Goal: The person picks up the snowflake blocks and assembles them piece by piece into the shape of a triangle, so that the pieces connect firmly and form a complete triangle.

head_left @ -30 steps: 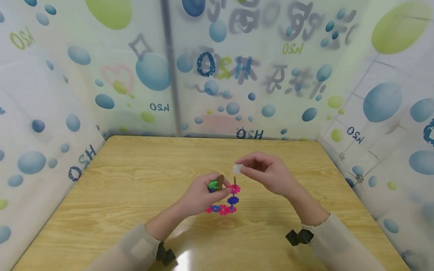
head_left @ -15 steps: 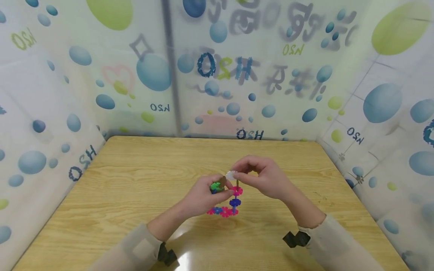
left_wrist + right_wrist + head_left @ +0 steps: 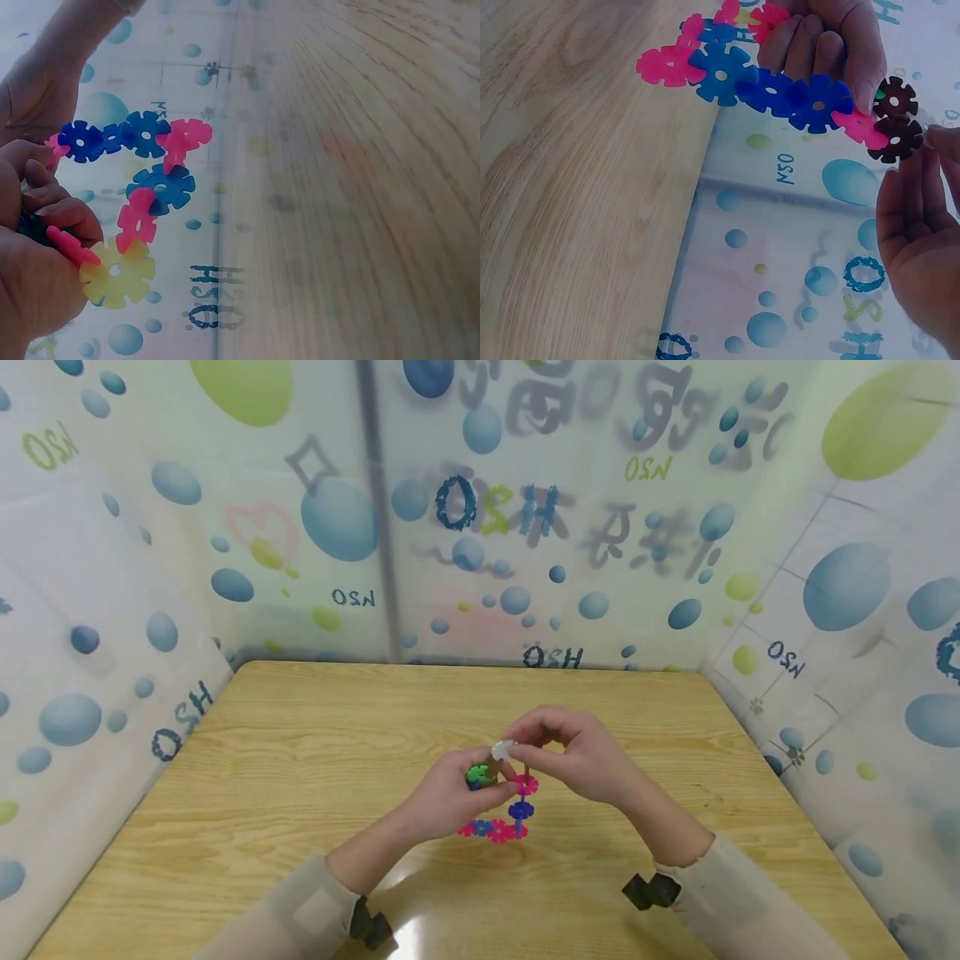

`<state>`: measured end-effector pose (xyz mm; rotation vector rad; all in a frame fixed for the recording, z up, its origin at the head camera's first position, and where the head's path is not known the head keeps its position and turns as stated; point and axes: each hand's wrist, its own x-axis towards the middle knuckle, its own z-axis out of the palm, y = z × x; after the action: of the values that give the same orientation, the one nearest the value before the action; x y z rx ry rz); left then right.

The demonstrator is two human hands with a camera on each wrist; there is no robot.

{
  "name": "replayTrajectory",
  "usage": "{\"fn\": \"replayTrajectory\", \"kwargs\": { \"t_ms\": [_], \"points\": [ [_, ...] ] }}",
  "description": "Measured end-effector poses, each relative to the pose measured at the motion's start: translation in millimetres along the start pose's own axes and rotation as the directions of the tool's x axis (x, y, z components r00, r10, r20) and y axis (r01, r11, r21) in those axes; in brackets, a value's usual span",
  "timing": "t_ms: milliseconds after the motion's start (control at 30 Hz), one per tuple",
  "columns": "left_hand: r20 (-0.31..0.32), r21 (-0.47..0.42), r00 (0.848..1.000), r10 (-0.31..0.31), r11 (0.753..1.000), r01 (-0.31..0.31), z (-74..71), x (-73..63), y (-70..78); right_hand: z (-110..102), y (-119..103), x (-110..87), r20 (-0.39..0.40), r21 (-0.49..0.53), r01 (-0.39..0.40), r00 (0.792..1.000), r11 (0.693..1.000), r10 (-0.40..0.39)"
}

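My left hand (image 3: 442, 800) grips a chain of interlocking notched plastic discs, pinching it near a pink disc (image 3: 528, 785). Blue discs (image 3: 821, 103) and more pink ones hang below as a bent strip. A green disc (image 3: 480, 773) shows beside the left fingers, and a yellow disc (image 3: 118, 274) forms another corner. Two brown discs (image 3: 898, 139) stick out at the top of the chain. My right hand (image 3: 577, 758) pinches a white disc (image 3: 502, 750) above the left fingertips, close to the brown discs. Whether the white disc touches them is unclear.
The chain is held above a wood-grain table (image 3: 315, 727). Behind and on both sides hang pale curtains (image 3: 480, 577) printed with blue and green bubbles. A black wrist device (image 3: 651, 891) sits on the right cuff, another (image 3: 371, 925) on the left.
My right hand has moved left and slightly down, bringing the white disc from clear of the chain to just over the left fingertips. The left hand has barely shifted.
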<state>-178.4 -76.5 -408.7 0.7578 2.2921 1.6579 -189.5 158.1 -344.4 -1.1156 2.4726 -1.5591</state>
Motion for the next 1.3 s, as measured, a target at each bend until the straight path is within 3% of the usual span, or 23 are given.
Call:
{"fn": "replayTrajectory", "kwargs": {
  "t_ms": [500,667,833,1033,1300],
  "points": [
    [-0.007,-0.004,1.0,-0.01,1.0,0.01,-0.7,-2.5,4.0,4,0,0.1,-0.001,-0.042,-0.017,1.0,0.999,0.017],
    [-0.021,-0.031,0.999,-0.046,0.998,0.046,-2.0,-3.0,2.5,4,1,0.3,-0.024,-0.059,-0.017,1.0,0.998,0.016],
    [-0.06,-0.048,0.994,-0.095,0.995,0.092,-4.3,-3.3,1.7,1,9,-9.8,-0.116,0.005,-0.093,0.989,0.996,0.093],
    [-0.089,-0.062,0.988,-0.127,0.991,0.121,-7.4,-3.9,2.8,6,25,-26.6,-0.09,0.057,-0.167,0.981,0.984,0.171],
    [-0.083,-0.091,0.991,-0.105,0.991,0.097,-8.2,-2.8,5.5,19,29,-31.5,-0.101,0.105,-0.112,0.987,0.988,0.123]
  ]
}}
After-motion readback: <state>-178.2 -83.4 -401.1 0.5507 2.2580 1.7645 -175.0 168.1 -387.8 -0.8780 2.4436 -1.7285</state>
